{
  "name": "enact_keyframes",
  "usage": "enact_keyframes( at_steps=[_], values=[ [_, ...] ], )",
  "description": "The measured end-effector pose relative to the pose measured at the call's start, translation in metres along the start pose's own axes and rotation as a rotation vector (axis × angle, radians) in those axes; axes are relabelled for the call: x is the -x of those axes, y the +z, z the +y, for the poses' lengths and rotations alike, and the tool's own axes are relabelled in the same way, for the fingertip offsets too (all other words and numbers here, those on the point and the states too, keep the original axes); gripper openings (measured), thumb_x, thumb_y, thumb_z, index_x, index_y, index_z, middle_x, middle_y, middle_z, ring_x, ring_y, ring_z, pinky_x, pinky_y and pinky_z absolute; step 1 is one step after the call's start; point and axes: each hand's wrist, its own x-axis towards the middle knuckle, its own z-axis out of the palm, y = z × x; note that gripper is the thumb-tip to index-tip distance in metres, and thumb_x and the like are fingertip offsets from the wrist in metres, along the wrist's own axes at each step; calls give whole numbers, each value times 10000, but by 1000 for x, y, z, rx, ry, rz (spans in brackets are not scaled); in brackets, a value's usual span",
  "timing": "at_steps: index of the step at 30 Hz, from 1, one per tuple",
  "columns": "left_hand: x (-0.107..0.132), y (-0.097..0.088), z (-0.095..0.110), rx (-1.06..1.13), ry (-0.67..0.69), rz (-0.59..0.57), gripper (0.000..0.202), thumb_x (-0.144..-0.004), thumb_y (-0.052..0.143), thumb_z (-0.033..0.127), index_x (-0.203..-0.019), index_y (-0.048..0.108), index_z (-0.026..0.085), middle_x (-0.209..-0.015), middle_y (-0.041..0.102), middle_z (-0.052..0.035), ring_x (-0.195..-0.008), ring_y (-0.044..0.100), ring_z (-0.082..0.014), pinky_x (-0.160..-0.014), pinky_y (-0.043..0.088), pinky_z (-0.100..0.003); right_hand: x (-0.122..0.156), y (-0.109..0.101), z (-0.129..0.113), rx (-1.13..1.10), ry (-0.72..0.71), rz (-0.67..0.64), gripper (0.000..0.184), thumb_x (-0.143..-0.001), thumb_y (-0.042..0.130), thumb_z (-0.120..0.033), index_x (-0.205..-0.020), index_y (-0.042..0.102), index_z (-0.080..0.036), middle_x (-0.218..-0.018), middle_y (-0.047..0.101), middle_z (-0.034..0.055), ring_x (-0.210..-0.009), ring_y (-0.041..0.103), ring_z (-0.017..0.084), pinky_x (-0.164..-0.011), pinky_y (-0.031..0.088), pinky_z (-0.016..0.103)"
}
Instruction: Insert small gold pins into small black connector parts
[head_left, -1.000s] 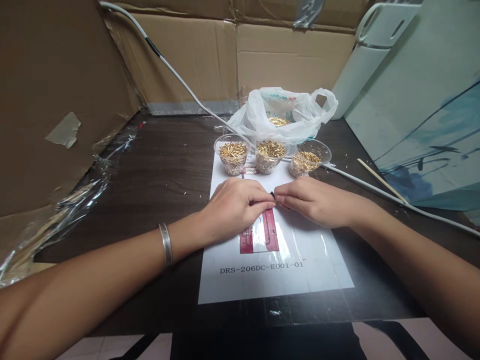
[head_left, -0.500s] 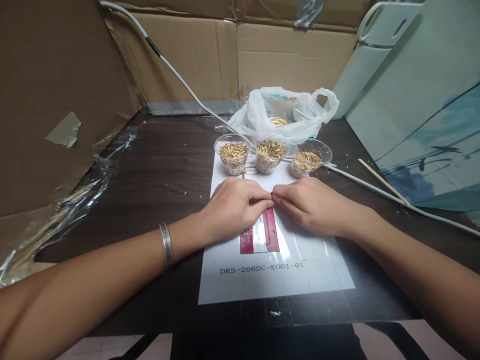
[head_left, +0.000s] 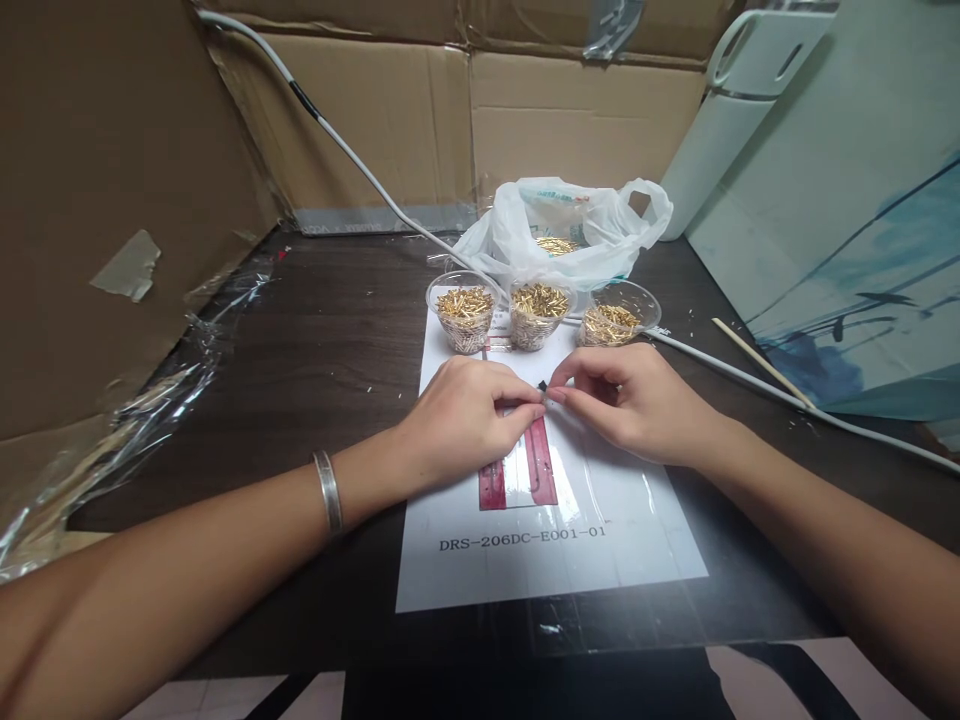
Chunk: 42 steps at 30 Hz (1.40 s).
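Note:
A small black piece (head_left: 543, 386) shows at the fingertips of my left hand (head_left: 484, 415), which pinches it between thumb and forefinger. Close against it from the right is my right hand (head_left: 630, 405), its thumb and forefinger tips nearly together and its other fingers curled loosely. Whatever those right fingertips pinch is too small to make out. Under both hands lies a printed white sheet (head_left: 480, 585) with a red and white picture (head_left: 541, 470). Just beyond stand three clear plastic cups, the left (head_left: 466, 325), middle (head_left: 538, 325) and right (head_left: 609, 328), full of small gold-coloured metal pins.
Behind the cups sits a white plastic bag (head_left: 600, 255) holding more gold pins. A white cable (head_left: 360, 160) runs across the dark table (head_left: 322, 330). On the right lie a thin wooden stick (head_left: 761, 362) and a white bottle-like container (head_left: 720, 140). Cardboard walls (head_left: 375, 130) surround the table.
My right hand has loosened and its knuckles have lifted, leaving a gap between thumb and forefinger. More of the black piece shows. My left hand has barely moved.

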Motion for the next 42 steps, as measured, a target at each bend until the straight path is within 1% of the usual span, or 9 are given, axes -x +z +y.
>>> enact_keyframes(
  at_steps=[5,11,16,21,24,29,35,39,42],
  values=[
    [1,0,-1,-22,21,49,104,-786,676,172,-829,771,175,-763,744,-29,-650,626,-143,-582,434,-255,0,2,0,-31,-29,16,143,-828,584,-216,-749,672,-135,-492,457,-55,-456,379,74,-507,302,229],
    [0,-1,1,4,-23,42,78,-787,695,175,-742,758,178,-722,729,-14,-640,610,-132,-601,430,-253,0,-1,2,19,96,107,190,-851,550,-233,-826,705,-126,-592,594,4,-531,476,106,-552,342,251],
    [0,-1,1,24,-9,38,91,-786,695,159,-711,747,162,-727,718,-22,-672,618,-140,-625,438,-261,-1,5,3,106,145,28,158,-808,612,-209,-883,736,-145,-536,541,-21,-498,436,99,-556,325,260],
    [0,-1,-1,21,0,39,96,-785,690,153,-705,742,162,-715,708,-19,-661,612,-138,-619,436,-262,-1,7,5,137,102,28,122,-829,600,-194,-821,714,-151,-685,606,21,-613,494,120,-595,347,260],
    [0,-1,-1,18,9,46,113,-787,681,148,-691,737,163,-695,700,-12,-641,599,-129,-603,431,-258,0,8,6,28,89,99,114,-843,616,-222,-813,701,-153,-780,650,33,-656,528,124,-618,380,258],
    [0,0,-1,25,21,48,115,-789,671,141,-702,740,171,-705,708,-9,-648,604,-131,-612,443,-260,0,12,4,-183,112,177,121,-844,638,-241,-812,733,-174,-772,715,20,-653,580,129,-621,413,259],
    [0,-1,-2,32,5,33,122,-793,671,153,-690,736,157,-707,703,-23,-658,608,-140,-624,447,-263,4,10,-1,-156,95,159,99,-809,668,-224,-809,750,-169,-648,671,-11,-514,462,89,-521,355,244],
    [0,-1,-1,32,16,42,150,-791,641,122,-676,730,160,-694,697,-17,-637,600,-129,-596,431,-247,5,7,-3,-208,75,102,139,-832,636,-234,-813,749,-153,-753,701,29,-604,530,118,-550,370,261],
    [0,-1,-1,26,24,46,161,-788,628,107,-674,729,160,-686,691,-15,-628,592,-126,-588,424,-244,4,9,-2,-283,120,103,161,-835,643,-269,-790,748,-156,-788,712,49,-677,573,145,-597,392,275]
  ],
)
